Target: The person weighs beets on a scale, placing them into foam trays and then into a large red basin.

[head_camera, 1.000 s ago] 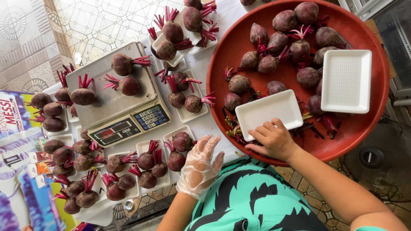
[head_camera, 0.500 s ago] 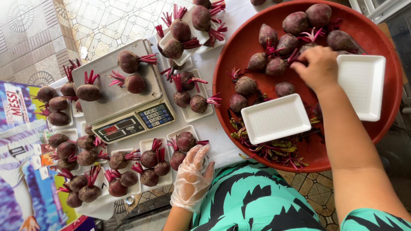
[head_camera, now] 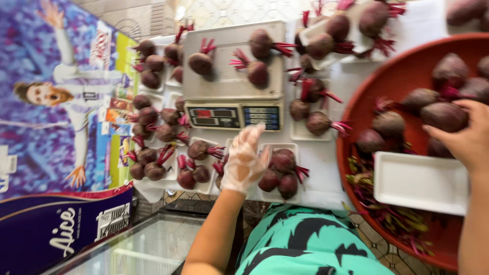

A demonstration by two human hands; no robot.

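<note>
Far left I see a purple and blue printed banner [head_camera: 56, 102], then small white foam trays [head_camera: 153, 175] packed with dark red beetroots with trimmed pink stalks [head_camera: 153, 170]. Next comes a grey digital weighing scale [head_camera: 234, 84] carrying three such roots, their stalks pointing up or sideways. My left hand [head_camera: 244, 160], in a thin clear plastic glove, lies flat with fingers spread wide over the tray edge, holding nothing, fingertips aimed at the scale's display. Just right of it sits a tray of beetroots [head_camera: 280, 170]. Further right is a large round red plastic basin [head_camera: 387, 86] holding loose roots and an empty white rectangular foam tray [head_camera: 420, 183], long axis running left to right. My bare right hand [head_camera: 466, 137] rests over a large dark beetroot [head_camera: 444, 116] lying lengthwise across the basin; I cannot tell if it grips it.
</note>
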